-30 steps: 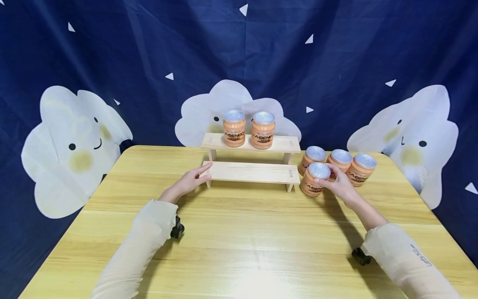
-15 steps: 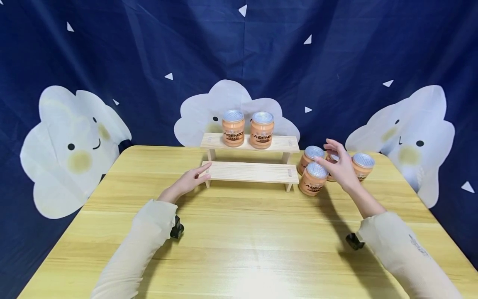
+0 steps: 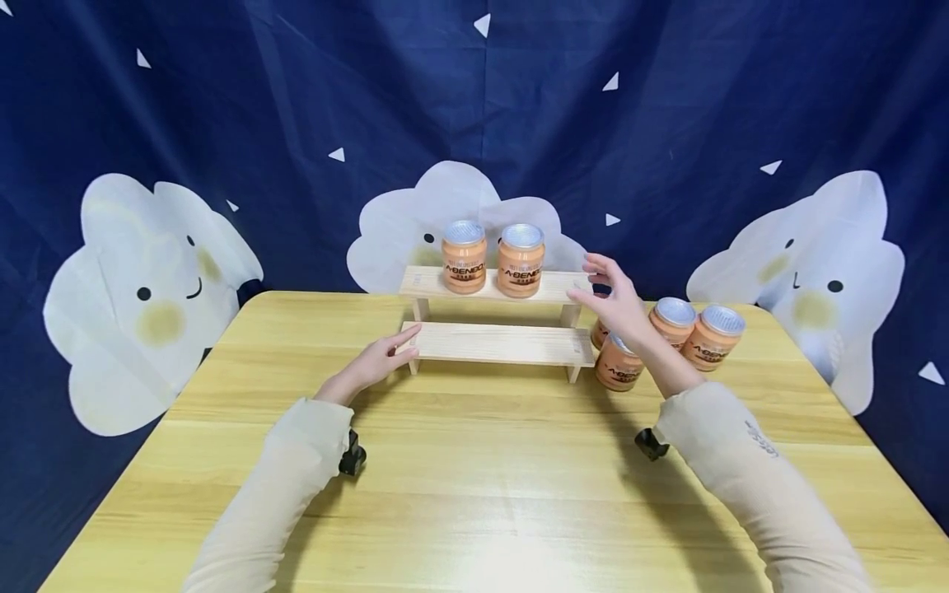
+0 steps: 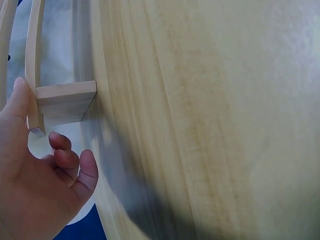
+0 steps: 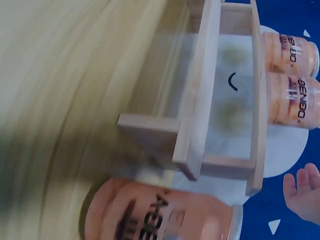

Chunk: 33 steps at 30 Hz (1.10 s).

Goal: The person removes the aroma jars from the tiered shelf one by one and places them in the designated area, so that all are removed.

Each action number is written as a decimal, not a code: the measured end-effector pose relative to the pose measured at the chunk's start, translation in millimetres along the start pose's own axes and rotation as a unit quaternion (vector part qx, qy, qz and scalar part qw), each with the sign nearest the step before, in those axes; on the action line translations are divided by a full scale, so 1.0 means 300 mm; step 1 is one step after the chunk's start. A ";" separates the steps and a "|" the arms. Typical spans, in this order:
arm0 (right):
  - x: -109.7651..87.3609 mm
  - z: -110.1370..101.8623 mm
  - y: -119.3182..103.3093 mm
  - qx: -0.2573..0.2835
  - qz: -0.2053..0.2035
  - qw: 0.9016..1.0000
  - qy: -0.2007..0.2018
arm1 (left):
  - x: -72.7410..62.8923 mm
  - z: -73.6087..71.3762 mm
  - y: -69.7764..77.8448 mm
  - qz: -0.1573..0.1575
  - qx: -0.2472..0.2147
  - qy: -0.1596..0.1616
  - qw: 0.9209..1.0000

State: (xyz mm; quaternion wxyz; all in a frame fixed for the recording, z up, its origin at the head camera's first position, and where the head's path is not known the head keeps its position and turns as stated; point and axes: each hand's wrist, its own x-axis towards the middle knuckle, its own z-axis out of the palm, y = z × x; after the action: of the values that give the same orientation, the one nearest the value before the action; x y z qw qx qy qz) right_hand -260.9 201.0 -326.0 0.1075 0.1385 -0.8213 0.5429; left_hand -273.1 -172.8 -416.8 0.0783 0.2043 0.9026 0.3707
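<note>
A two-tier wooden rack stands on the table, with an upper shelf (image 3: pixel 426 282) and a lower shelf (image 3: pixel 497 342). My left hand (image 3: pixel 373 362) holds the left end of the lower shelf, thumb at its front edge; in the left wrist view its other fingers curl below the board end. Two orange jars with silver lids, a left jar (image 3: pixel 464 262) and a right jar (image 3: pixel 521 263), stand on the upper shelf. My right hand (image 3: pixel 619 305) holds nothing, fingers loosely bent at the right end of the upper shelf. Below its wrist stands a front jar (image 3: pixel 618 366), partly covered.
Several more orange jars are grouped right of the rack, among them a back jar (image 3: pixel 673 321) and an outer jar (image 3: pixel 714 338). One is mostly hidden by my right hand. A blue curtain (image 3: pixel 296 99) with printed clouds hangs behind the table (image 3: pixel 460 461).
My right hand has let go of the front jar, lifted, and moved left over the jars to the upper shelf's right end. My left hand has stayed on the lower shelf.
</note>
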 end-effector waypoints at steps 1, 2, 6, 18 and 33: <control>0.008 0.009 0.000 0.010 0.005 1.000 -0.005 | 0.000 0.000 0.000 0.001 -0.001 0.000 1.000; 0.014 0.017 -0.002 0.016 0.011 1.000 -0.009 | 0.002 0.000 -0.001 0.002 0.000 0.001 1.000; 0.037 0.046 -0.004 0.028 0.036 0.999 -0.025 | 0.004 -0.001 0.003 0.004 0.004 0.000 1.000; 0.124 0.118 -0.054 0.023 0.089 0.992 -0.091 | 0.003 -0.005 0.001 0.003 0.006 0.004 1.000; 0.228 0.181 -0.063 0.043 0.046 0.997 -0.042 | 0.001 -0.003 0.005 0.002 0.015 0.002 1.000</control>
State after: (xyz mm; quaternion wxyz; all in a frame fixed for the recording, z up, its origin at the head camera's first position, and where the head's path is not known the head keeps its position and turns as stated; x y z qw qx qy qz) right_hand -319.9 136.3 -308.4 0.0418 0.1272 -0.8066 0.5757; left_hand -273.3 -172.2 -415.2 0.0725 0.2059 0.9079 0.3577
